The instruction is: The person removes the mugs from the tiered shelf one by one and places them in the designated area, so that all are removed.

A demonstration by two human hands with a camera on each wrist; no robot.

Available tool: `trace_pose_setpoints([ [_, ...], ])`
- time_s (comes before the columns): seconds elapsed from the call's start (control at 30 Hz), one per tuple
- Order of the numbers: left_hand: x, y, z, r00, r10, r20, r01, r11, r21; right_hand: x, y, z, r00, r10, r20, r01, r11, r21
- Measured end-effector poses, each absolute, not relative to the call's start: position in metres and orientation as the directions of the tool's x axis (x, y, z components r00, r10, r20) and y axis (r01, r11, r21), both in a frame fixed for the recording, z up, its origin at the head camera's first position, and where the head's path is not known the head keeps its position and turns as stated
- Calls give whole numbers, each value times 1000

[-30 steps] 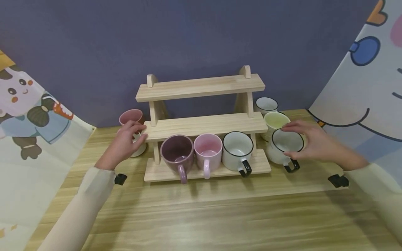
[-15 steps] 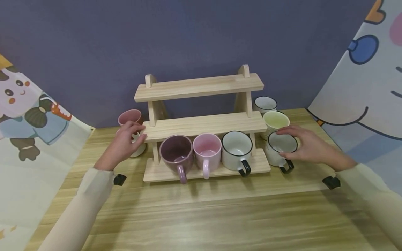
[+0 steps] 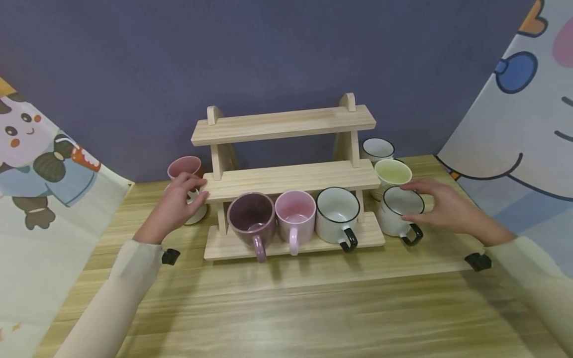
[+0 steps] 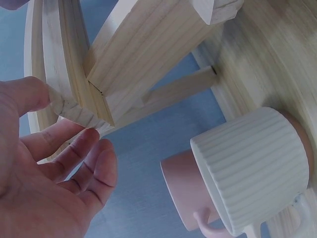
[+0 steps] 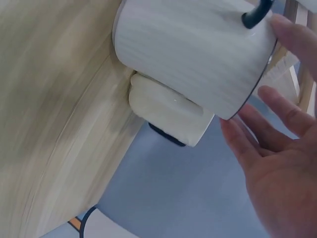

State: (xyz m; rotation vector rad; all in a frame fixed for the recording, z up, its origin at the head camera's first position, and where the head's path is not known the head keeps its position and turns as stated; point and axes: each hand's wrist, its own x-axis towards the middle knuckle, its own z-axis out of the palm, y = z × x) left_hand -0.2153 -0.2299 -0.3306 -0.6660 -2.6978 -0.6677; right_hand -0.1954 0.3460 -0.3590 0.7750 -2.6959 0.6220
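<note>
My left hand (image 3: 176, 196) holds the left end of the middle board of a three-step wooden rack (image 3: 291, 180); in the left wrist view its thumb lies on one face of the board (image 4: 79, 106) and fingers on the other. With thumb and fingers spread across the rim, my right hand (image 3: 440, 206) grips a white mug (image 3: 391, 220) with a black rim and black handle. That mug stands upright on the table, just right of the rack. On the bottom step sit a purple mug (image 3: 243, 226), a pink mug (image 3: 295, 214) and another black-rimmed white mug (image 3: 329, 226).
Behind the gripped mug stand a pale green mug (image 3: 394, 171) and a black-rimmed white mug (image 3: 378, 148). Left of the rack are a dusty-pink mug (image 3: 185, 167) and a ribbed white mug (image 4: 252, 168). A blue-grey wall (image 3: 286, 49) closes off the back.
My right hand has brought the white mug left, closer to the rack, then its handle has swung slightly right. The left hand stays on the board.
</note>
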Motion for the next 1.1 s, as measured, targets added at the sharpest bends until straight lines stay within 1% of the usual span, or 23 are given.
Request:
trace_pose_setpoints([
  [0.1, -215, -230, -331, -853, 365, 374, 498, 785, 368, -196, 351, -358, -806, -448, 388, -572, 760, -310],
  [0.2, -215, -230, -330, -852, 365, 375, 498, 785, 368, -195, 356, -356, -802, -456, 386, -581, 746, -325],
  [0.33, -215, -230, -330, -848, 365, 383, 503, 783, 366, -193, 360, -352, -823, -449, 348, -559, 747, -359],
  [0.43, -215, -230, -330, -845, 366, 390, 507, 780, 366, -192, 364, -351, -833, -444, 331, -547, 755, -362],
  [0.7, -215, -231, -331, -850, 360, 385, 500, 782, 373, -190, 372, -352, -843, -441, 308, -529, 781, -331],
  [0.87, -216, -231, -332, -846, 360, 393, 504, 779, 372, -188, 370, -347, -843, -451, 293, -530, 786, -318],
  [1.1, -216, -231, -331, -843, 362, 398, 507, 781, 364, -191, 348, -328, -845, -446, 295, -531, 765, -364],
])
